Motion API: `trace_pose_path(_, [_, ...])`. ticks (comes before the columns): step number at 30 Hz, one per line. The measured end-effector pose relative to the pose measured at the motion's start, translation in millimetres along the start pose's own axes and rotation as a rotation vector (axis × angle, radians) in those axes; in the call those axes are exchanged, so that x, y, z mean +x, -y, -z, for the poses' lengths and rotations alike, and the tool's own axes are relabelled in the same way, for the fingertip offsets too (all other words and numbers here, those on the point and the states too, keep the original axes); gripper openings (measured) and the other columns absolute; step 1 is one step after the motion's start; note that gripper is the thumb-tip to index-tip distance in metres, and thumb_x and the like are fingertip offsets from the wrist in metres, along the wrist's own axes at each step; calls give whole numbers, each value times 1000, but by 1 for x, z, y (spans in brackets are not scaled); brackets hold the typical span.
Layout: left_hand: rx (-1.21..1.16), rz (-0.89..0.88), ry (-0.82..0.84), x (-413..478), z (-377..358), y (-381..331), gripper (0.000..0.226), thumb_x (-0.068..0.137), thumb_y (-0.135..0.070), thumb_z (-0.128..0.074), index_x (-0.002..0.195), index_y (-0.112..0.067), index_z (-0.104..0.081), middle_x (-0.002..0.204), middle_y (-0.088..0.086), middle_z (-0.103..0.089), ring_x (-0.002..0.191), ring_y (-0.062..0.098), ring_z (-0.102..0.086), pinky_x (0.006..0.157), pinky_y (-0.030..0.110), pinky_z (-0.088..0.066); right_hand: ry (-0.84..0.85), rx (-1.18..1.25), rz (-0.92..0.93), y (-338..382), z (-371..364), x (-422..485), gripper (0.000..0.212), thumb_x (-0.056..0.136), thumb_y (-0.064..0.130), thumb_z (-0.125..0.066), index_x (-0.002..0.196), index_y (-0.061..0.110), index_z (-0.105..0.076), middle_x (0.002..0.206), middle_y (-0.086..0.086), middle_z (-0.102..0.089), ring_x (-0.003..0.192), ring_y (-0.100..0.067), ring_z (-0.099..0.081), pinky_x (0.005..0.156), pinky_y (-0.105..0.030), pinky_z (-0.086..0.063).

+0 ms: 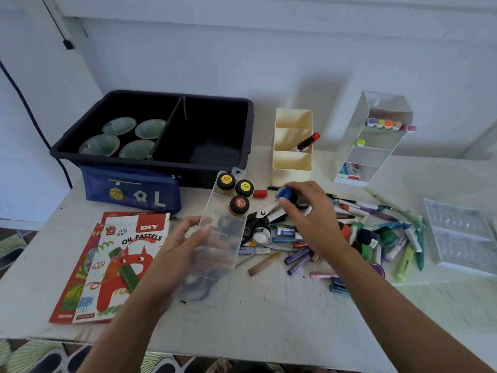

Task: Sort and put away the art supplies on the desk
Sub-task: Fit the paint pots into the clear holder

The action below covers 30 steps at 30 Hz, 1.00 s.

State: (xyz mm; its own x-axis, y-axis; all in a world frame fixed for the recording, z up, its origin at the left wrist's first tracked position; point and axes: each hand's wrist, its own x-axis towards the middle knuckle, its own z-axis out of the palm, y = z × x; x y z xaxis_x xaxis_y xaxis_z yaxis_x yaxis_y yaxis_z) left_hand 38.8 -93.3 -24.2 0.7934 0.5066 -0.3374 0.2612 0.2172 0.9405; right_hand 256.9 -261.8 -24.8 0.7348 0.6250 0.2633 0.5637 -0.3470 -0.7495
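My left hand (pixel 177 254) holds a clear plastic compartment case (pixel 215 238) from below, lifted over the desk. Three poster paint jars sit at its far end: two with yellow lids (pixel 226 181) (pixel 244 187) and one with an orange-red lid (pixel 239 204). My right hand (pixel 309 214) pinches a blue paint jar (pixel 286 193) just right of the case. Below it lies a heap of markers, pastels and pens (pixel 363 235), with scissors (pixel 265 215) and a white-lidded jar (pixel 261 234).
A black divided bin (pixel 150 157) with several green bowls stands at the back left, a blue pencil pouch (pixel 131 191) before it. Oil pastel boxes (pixel 126 265) lie left. A cream organiser (pixel 291 146), a clear shelf unit (pixel 373 141) and a clear tray (pixel 460 235) stand right.
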Motion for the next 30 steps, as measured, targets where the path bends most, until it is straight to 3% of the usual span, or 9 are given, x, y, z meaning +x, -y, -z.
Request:
trace_pose_path(3, [8, -5, 25, 1, -2, -1, 29, 96, -49, -52, 121, -36, -59, 107, 3, -77, 93, 28, -77, 77, 46, -59, 67, 85, 80, 24, -12, -3, 35, 90, 39, -67, 122, 23, -62, 113, 7, -57, 105, -11, -58, 94, -38, -52])
trace_pose_path(7, [18, -5, 29, 1, -6, 1, 23, 100, -46, -52, 119, -37, -61, 107, 5, -77, 94, 30, -76, 82, 52, -59, 48, 145, 213, 50, -26, -1, 38, 83, 36, -79, 114, 24, -60, 106, 10, -63, 98, -6, -60, 85, -14, -46])
trace_pose_path(12, [67, -33, 41, -2, -11, -1, 22, 99, -48, -52, 118, -40, -60, 111, 1, -77, 96, 24, -76, 74, 38, -63, 18, -88, 402, 64, -43, 4, 30, 81, 33, -81, 105, 18, -72, 107, 4, -67, 105, -13, -56, 91, -34, -41])
trace_pose_path(15, [44, -3, 21, -2, -12, 0, 21, 102, -45, -51, 120, -38, -60, 112, 0, -76, 97, 25, -76, 76, 40, -64, 18, -167, 405, 68, -46, 8, 29, 80, 31, -81, 105, 17, -74, 108, 2, -69, 106, -17, -56, 92, -37, -40])
trace_pose_path(22, [11, 40, 47, -1, -21, -6, 24, 104, -39, -49, 124, -28, -59, 108, 3, -77, 96, 26, -76, 75, 38, -62, 113, -209, 413, 67, -29, 13, 28, 82, 23, -80, 108, 15, -76, 111, 1, -67, 108, -20, -56, 92, -36, -38])
trace_pose_path(27, [-7, 48, 49, 2, -32, -4, 26, 104, -37, -49, 124, -23, -59, 106, 6, -78, 96, 29, -76, 88, 52, -59, 232, -282, 425, 65, -18, 19, 27, 86, 18, -75, 113, 16, -75, 115, 4, -67, 108, -17, -50, 94, -31, -35])
trace_pose_path(30, [-47, 63, 80, 4, -37, -3, 28, 103, -37, -51, 124, -20, -59, 105, 9, -78, 94, 32, -76, 77, 43, -61, 275, -285, 431, 63, -14, 20, 27, 85, 13, -75, 113, 13, -74, 113, 1, -68, 105, -18, -49, 97, -29, -40])
